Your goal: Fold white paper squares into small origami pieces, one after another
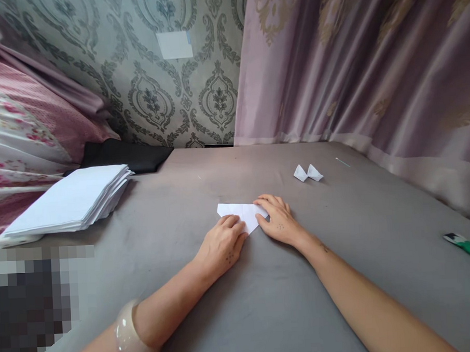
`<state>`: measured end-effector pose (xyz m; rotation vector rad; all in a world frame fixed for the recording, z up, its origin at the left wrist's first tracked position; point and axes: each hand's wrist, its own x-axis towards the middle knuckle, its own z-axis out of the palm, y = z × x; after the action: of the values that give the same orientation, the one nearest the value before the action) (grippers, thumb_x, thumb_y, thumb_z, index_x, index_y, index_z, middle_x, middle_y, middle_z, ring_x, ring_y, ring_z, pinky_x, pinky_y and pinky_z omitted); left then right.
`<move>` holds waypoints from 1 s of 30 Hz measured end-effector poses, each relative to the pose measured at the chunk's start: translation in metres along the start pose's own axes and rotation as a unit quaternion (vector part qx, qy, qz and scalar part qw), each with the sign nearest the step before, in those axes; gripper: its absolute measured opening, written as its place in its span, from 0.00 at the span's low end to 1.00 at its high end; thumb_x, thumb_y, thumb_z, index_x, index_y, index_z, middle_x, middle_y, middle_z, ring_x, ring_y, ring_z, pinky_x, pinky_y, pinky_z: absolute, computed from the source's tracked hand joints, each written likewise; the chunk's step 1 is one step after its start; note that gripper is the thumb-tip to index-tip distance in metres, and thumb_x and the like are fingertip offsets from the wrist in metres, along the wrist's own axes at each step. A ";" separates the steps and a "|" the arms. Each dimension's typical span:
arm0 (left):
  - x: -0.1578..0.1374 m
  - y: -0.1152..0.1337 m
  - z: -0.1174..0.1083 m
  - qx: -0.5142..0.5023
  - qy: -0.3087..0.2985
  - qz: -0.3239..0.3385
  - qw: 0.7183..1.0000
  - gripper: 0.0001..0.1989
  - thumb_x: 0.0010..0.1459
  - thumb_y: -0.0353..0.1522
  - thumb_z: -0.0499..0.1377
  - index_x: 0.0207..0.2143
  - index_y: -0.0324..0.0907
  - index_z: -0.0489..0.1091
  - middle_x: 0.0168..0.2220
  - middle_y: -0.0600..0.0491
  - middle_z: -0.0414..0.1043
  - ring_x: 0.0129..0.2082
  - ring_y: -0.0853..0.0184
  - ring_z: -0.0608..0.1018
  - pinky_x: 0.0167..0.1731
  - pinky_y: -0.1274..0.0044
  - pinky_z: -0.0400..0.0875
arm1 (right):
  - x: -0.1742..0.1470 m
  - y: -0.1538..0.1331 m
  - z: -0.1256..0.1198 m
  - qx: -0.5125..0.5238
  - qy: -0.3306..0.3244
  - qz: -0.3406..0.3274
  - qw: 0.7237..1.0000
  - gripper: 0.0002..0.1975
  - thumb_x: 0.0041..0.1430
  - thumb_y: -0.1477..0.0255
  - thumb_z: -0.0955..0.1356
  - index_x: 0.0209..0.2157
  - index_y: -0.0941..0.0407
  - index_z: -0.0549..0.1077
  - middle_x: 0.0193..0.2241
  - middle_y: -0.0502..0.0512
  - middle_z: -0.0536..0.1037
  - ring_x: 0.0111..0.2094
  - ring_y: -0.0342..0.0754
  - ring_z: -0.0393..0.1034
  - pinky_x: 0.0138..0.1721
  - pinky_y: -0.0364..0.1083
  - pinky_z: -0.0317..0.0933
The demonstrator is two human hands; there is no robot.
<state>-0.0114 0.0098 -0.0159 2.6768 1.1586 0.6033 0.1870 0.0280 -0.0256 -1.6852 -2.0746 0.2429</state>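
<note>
A white sheet of paper [247, 212], folded into a flat shape with a straight far edge and a point towards me, lies on the grey cloth. My left hand [222, 244] is closed on its near left side, fingers bent and pressed onto the paper. At the right corner, my right hand [278, 218] has its thumb and fingers about the edge, gripping it. My hands partly cover the paper's sides. Farther off to the right stands a small folded paper piece [308, 173] with two pointed halves.
A thick stack of white paper [70, 198] rests at the left, with a black flat item [128, 155] behind it. A green and black tool-like object [467, 247] lies at the far right. Purple curtains [293, 80] hang along the back and right of the grey surface [179, 323].
</note>
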 end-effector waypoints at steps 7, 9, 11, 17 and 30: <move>0.001 0.000 -0.002 -0.010 -0.012 0.000 1.000 0.11 0.63 0.31 0.47 0.41 0.41 0.68 0.45 0.46 0.70 0.48 0.61 0.70 0.48 0.68 0.69 | -0.001 -0.001 -0.002 0.026 0.027 -0.019 0.999 0.16 0.55 0.72 0.64 0.47 0.52 0.69 0.51 0.56 0.69 0.52 0.54 0.59 0.51 0.54 0.53; 0.001 0.000 -0.002 -0.009 -0.014 -0.002 1.000 0.11 0.63 0.31 0.47 0.41 0.41 0.68 0.45 0.46 0.70 0.49 0.61 0.70 0.48 0.68 0.69 | -0.001 -0.002 -0.003 0.034 0.037 -0.031 0.998 0.14 0.54 0.73 0.64 0.45 0.52 0.68 0.51 0.55 0.69 0.52 0.54 0.59 0.51 0.54 0.53; 0.001 0.001 -0.002 -0.009 -0.017 -0.004 1.000 0.11 0.63 0.31 0.47 0.41 0.41 0.68 0.45 0.46 0.69 0.49 0.61 0.70 0.48 0.69 0.68 | -0.001 -0.004 -0.005 0.040 0.045 -0.047 0.997 0.13 0.54 0.74 0.64 0.43 0.52 0.68 0.50 0.55 0.70 0.51 0.52 0.60 0.50 0.53 0.53; 0.000 -0.003 -0.001 -0.008 0.009 -0.017 1.000 0.13 0.63 0.32 0.47 0.40 0.43 0.71 0.43 0.46 0.67 0.43 0.62 0.71 0.43 0.70 0.70 | -0.002 -0.007 -0.006 0.049 0.028 -0.076 0.995 0.09 0.56 0.77 0.63 0.38 0.52 0.69 0.39 0.52 0.74 0.44 0.49 0.64 0.49 0.51 0.53; 0.013 -0.029 -0.003 0.034 0.087 -0.018 0.995 0.34 0.52 0.37 0.61 0.59 0.42 0.53 0.58 0.41 0.56 0.58 0.51 0.59 0.56 0.56 0.54 | -0.006 -0.008 -0.007 -0.004 -0.014 -0.142 0.990 0.18 0.62 0.79 0.60 0.47 0.48 0.73 0.40 0.55 0.74 0.44 0.49 0.63 0.48 0.51 0.52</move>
<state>-0.0235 0.0393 -0.0179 2.6975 1.2894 0.8206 0.1845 0.0194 -0.0173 -1.3751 -2.3045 0.1679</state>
